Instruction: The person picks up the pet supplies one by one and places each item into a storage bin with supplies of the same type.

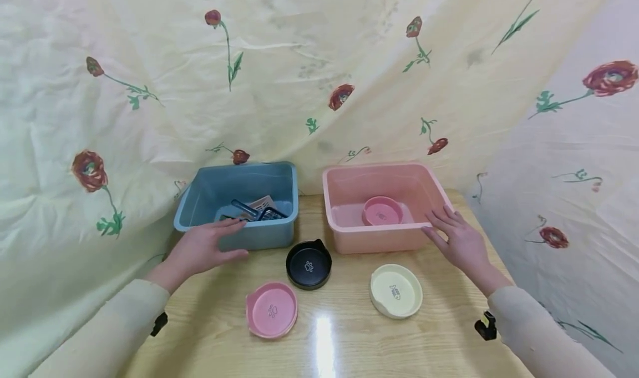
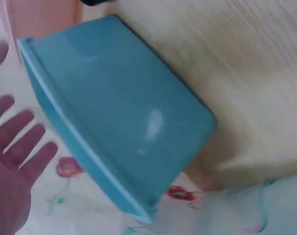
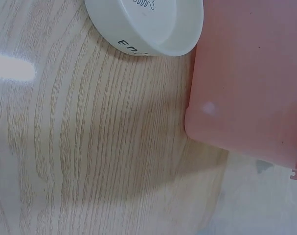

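My left hand (image 1: 207,247) hovers at the front left of the blue plastic bin (image 1: 294,222), its fingers spread and straight with nothing held. In the left wrist view those fingers stand beside the bin's rim. Inside the bin lie a dark blue litter scoop (image 1: 272,213) and a pale slotted piece (image 1: 262,202), partly covered. My right hand (image 1: 459,242) is at the front right corner of the pink bin (image 1: 384,240), fingers extended; I cannot tell whether they touch the rim. A pink pet bowl (image 1: 381,211) sits inside that bin.
On the wooden table (image 1: 349,344) stand a black bowl (image 1: 309,266) between the bins, a pink paw-print bowl (image 1: 272,310) nearer the front, and a cream fish-print bowl (image 1: 396,291) before the pink bin. Flowered cloth (image 1: 299,61) hangs behind and at both sides.
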`<control>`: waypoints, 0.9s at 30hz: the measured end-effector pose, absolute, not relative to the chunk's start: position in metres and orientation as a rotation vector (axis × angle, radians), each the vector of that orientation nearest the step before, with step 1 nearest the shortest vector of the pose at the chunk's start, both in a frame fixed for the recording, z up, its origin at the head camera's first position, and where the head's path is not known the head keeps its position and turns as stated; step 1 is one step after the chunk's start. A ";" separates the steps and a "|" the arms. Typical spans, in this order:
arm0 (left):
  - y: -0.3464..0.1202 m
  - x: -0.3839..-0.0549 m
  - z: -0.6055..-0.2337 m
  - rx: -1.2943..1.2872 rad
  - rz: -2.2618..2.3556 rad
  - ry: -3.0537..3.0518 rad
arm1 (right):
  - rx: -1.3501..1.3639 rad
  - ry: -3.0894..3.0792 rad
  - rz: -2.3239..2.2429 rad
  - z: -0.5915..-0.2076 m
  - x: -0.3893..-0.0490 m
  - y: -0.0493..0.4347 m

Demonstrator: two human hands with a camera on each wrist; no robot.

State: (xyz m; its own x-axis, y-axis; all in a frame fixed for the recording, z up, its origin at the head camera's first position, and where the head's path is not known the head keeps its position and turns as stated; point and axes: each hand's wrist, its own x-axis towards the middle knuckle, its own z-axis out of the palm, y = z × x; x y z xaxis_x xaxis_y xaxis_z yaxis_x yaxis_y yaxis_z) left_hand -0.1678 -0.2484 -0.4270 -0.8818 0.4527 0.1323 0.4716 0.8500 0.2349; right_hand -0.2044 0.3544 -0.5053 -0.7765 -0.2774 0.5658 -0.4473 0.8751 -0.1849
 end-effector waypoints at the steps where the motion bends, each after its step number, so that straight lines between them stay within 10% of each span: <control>1: -0.246 -0.168 -0.424 -0.802 -0.424 -2.982 | 0.520 -2.509 0.418 -0.505 -0.204 0.355; 27: -0.192 -0.203 -0.461 -0.634 -1.017 -3.800 | 0.469 -2.581 0.373 -0.505 -0.204 0.355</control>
